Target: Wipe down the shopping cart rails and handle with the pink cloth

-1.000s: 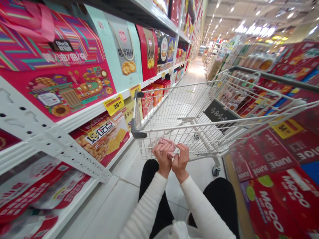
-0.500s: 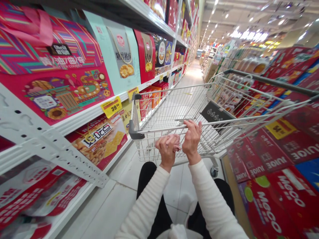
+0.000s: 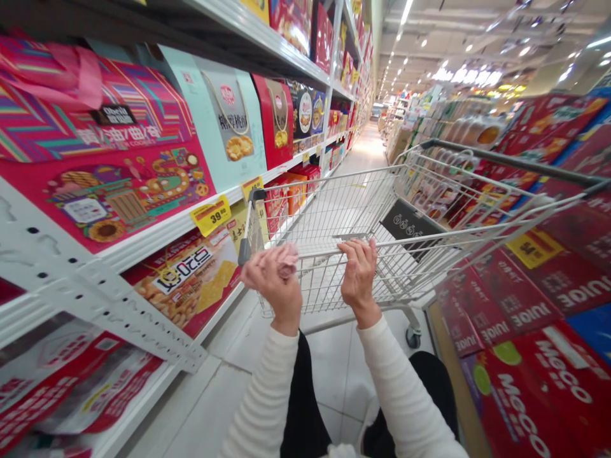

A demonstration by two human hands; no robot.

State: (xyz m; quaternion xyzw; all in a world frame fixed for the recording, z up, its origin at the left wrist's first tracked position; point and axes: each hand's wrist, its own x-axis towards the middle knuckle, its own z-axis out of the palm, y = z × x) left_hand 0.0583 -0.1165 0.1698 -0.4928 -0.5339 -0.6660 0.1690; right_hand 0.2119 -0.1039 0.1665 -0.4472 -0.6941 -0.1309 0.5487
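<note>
My left hand [image 3: 274, 289] is closed around a crumpled pink cloth [image 3: 287, 261], which pokes out between thumb and fingers. It is at the near left corner of a wire shopping cart [image 3: 420, 239]; whether it touches the rim I cannot tell. With fingers bent over the cart's near top rail, my right hand [image 3: 358, 273] grips it. The cart stands turned sideways in front of my knees, its dark handle [image 3: 515, 164] at the far right. A dark sign plate [image 3: 411, 224] hangs in the basket, where no goods show.
Shelves [image 3: 107, 280] on the left hold gift boxes, such as a pink cookie box [image 3: 114, 191] and a pale green box [image 3: 229, 127], above a yellow price tag [image 3: 210, 215]. Stacked red drink cartons [image 3: 529, 381] line the right. A tiled aisle [image 3: 370, 143] runs ahead.
My left hand has moved left with the pink cloth, away from my right hand to the cart's corner. My right hand has shifted slightly left along the rail.
</note>
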